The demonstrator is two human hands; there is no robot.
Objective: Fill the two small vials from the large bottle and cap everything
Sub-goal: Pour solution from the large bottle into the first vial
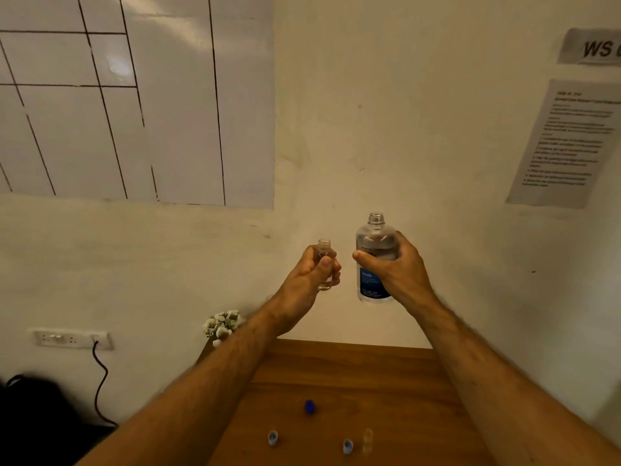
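wooden table (353, 371), blue cap (309, 406), two small caps (273, 437), vial (368, 439)

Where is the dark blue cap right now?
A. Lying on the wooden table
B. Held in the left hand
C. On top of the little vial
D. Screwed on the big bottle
A. The dark blue cap lies on the wooden table, while the big bottle in the right hand and the little vial in the left hand both have open necks.

- narrow open gap between raised small vial (325, 264) and large bottle (375, 260)
- table (386, 381): blue cap (309, 406), two small caps (273, 437) (348, 445), second vial (368, 439) standing; bare wood between them
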